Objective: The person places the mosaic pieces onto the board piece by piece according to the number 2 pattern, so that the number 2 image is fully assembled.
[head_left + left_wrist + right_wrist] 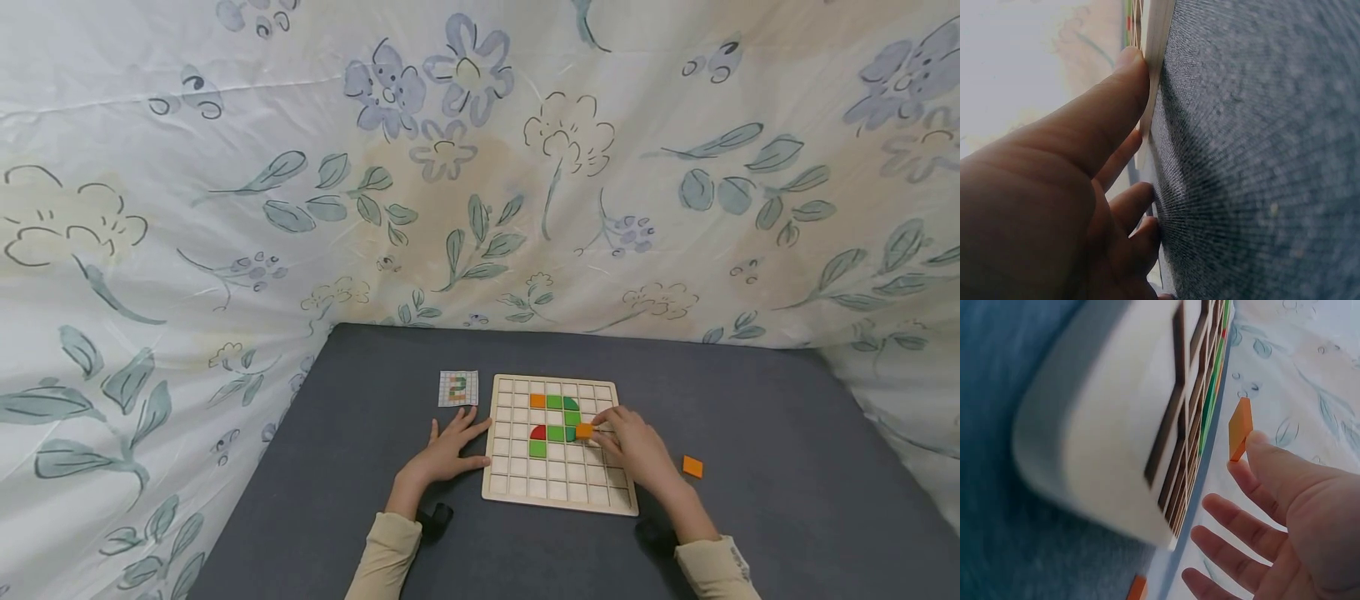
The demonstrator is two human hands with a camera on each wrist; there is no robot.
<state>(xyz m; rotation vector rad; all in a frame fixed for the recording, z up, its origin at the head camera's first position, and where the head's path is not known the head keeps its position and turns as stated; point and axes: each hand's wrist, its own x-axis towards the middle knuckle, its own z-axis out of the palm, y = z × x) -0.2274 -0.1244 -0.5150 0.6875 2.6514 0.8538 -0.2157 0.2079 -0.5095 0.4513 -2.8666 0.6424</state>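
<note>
A wooden grid board [517,487] lies on the dark table. Set in its cells are an orange square tile [537,401], several green tiles [555,433] and a red rounded tile [538,432]. My right hand [641,450] pinches another orange square tile [1240,428] between thumb and forefinger, held above the board near the green pieces. In the right wrist view the other fingers are spread. My left hand [446,454] rests at the board's left edge, fingers extended; its thumb [1116,94] touches the rim in the left wrist view.
A small pattern card [458,388] with a coloured figure on a grid lies beyond the left hand. One loose orange tile [693,467] is on the table right of the board. A floral cloth [480,208] hangs behind the table.
</note>
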